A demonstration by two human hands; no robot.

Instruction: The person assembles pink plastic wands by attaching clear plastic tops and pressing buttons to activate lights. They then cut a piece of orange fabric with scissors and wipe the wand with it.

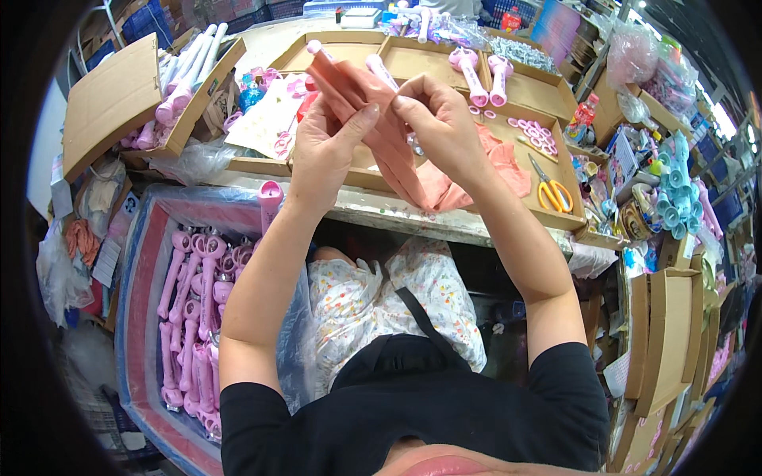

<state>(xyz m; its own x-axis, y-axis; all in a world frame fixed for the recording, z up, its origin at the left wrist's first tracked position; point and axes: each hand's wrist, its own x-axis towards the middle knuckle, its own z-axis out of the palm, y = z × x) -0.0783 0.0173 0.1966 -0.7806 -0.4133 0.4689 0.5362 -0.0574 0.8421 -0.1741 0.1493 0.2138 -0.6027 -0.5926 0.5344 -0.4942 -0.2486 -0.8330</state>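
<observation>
A salmon-pink cloth (389, 155) is raised above the worktable between my two hands. My left hand (327, 147) is closed around its upper part, thumb pressed on top. With thumb and fingers pinched together, my right hand (440, 119) grips the cloth's right edge. The lower end trails down onto the cardboard trays, where more of the same-coloured fabric (508, 163) lies bunched. Orange-handled scissors (553, 193) rest to the right of that fabric. Behind my hands, pink plastic handle-shaped parts (470, 77) lie in a tray, partly over its edge.
Left of my legs, a plastic-lined bin (136, 317) holds many pink handle parts (190, 293). Small pink rings (533, 135) lie in the right tray (567, 166). An open carton (111, 103) stands at the left. A red-capped bottle (583, 115) and stacked cardboard (667, 341) are at the right.
</observation>
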